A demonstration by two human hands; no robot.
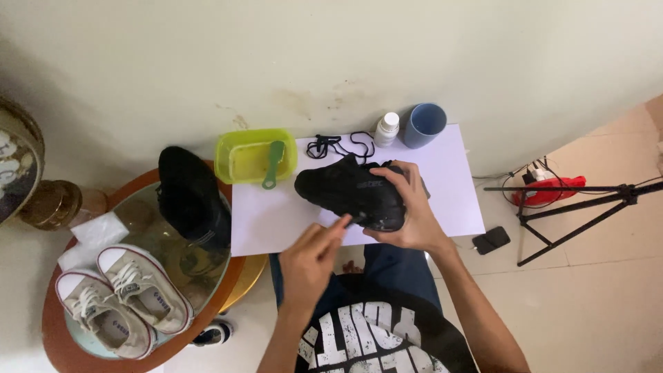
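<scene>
Over the white sheet [276, 221], the right hand [409, 214] is clasped around a black shoe [349, 190], while the left hand [311, 259] touches its sole with extended fingers, gripping nothing.

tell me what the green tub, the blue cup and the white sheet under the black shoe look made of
Green tub: probably plastic, translucent lime walls with a light sheen.
Blue cup: looks like matte plastic or ceramic; its even, dull blue surface leaves this open.
White sheet: likely paper or thin card, flat, matte, with crisp straight edges.
Black shoe: dull synthetic or fabric upper, apparently.
</scene>
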